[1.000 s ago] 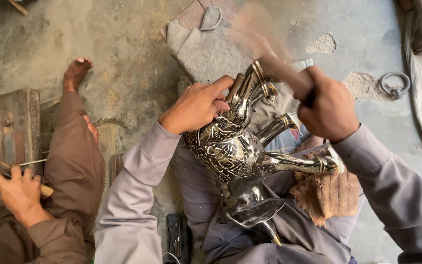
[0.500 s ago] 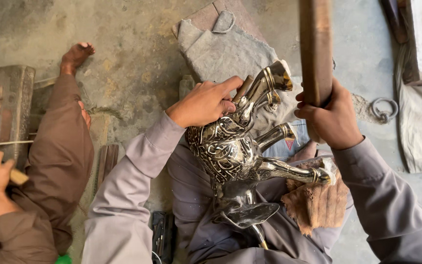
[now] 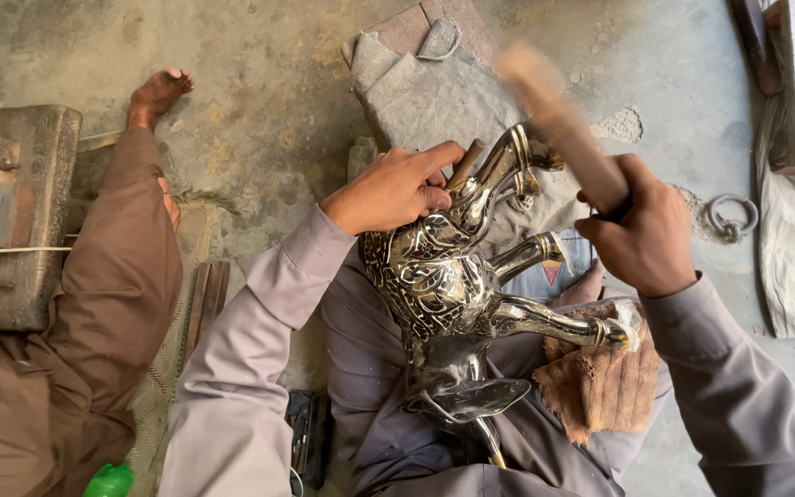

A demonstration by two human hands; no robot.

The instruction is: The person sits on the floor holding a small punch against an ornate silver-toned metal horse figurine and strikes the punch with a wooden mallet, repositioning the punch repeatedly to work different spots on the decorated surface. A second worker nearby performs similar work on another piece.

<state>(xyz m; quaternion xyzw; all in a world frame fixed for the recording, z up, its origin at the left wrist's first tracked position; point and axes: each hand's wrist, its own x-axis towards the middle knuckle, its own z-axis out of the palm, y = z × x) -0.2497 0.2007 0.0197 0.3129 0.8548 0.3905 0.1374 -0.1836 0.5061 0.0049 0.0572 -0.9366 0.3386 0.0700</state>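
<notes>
On lap: left hand (image 3: 396,189) grip clamped around metal horse figure (image 3: 453,276); right hand (image 3: 641,235) fisted on wooden mallet (image 3: 558,120).

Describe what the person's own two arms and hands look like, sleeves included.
Both arms wear long, loose grey-lilac cloth sleeves, creased, ending at the wrists with plain cuffs. The left hand and right hand are bare: no gloves, rings, watch or bands visible.

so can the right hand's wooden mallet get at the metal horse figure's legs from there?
Probably yes. The right hand holds the wooden mallet raised just above the metal horse figure, whose legs point toward it with nothing between; the left hand grips further left, off the legs.
</notes>
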